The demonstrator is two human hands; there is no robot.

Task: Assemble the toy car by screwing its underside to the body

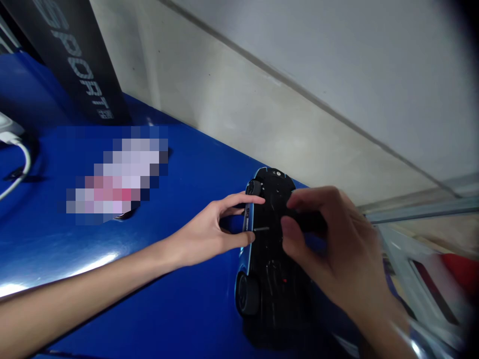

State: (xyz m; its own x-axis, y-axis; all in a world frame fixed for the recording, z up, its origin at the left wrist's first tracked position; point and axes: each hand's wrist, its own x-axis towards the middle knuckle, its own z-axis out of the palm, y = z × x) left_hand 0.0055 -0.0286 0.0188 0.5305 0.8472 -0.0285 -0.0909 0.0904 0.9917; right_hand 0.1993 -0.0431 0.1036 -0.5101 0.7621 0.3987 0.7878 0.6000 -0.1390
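Note:
A blue toy car (277,279) lies upside down on the table, its black underside and wheels turned up. From the left, my left hand (220,224) steadies it, forefinger reaching over the underside and thumb pressed at the side edge. My right hand (337,239), slightly blurred, hovers above the car's right side. Between its thumb and forefinger is a dark handle that blends into the black underside. A thin metal shaft (262,229) points from there toward my left thumb; together they look like a small screwdriver.
A blue table (179,299) meets a pale wall (224,99) just behind the car. A pixelated flat object (119,174) lies on the left. Farther back stands a black box (82,65) lettered SPORT. A white cable (26,162) curves at the left edge; a greyish container (404,254) is at right.

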